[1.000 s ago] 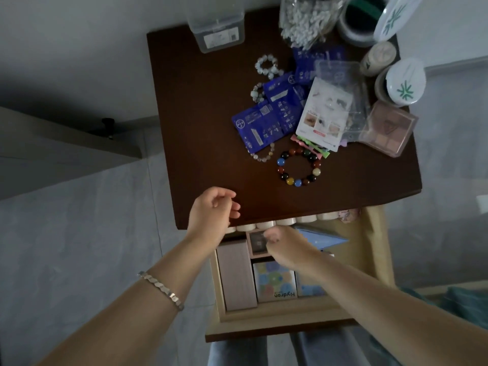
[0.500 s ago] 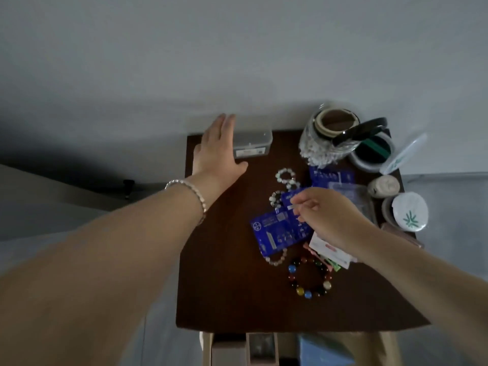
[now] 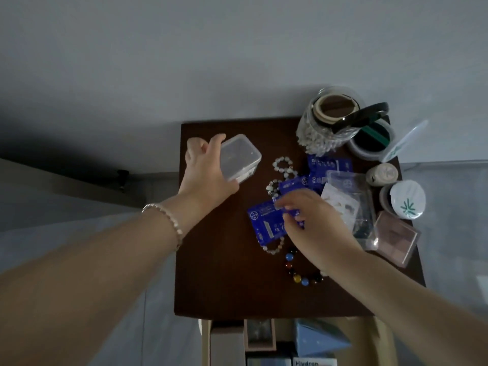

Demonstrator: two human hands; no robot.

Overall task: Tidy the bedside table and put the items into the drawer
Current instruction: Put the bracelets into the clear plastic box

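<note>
My left hand (image 3: 204, 173) grips a small clear plastic box (image 3: 240, 157) and holds it tilted above the back left of the dark wooden bedside table (image 3: 224, 281). My right hand (image 3: 314, 223) pinches blue sachets (image 3: 266, 223) in the middle of the tabletop. More blue sachets (image 3: 330, 165) lie behind it. A bracelet of coloured beads (image 3: 297, 273) lies partly under my right wrist. Pale bead bracelets (image 3: 282, 165) lie near the box. The open drawer (image 3: 380, 336) shows at the bottom edge with boxes inside.
A glass jar of cotton swabs (image 3: 322, 130) stands at the back right, beside a round tub (image 3: 369, 143). A white-lidded jar (image 3: 405, 200), a small tan pot (image 3: 383, 174), a clear pinkish case (image 3: 396, 239) and white packets (image 3: 343, 204) crowd the right side.
Both hands rose from the drawer to the tabletop. My left hand reached the clear box at the back, took hold of it and lifted it. My right hand closed on the blue sachets.
</note>
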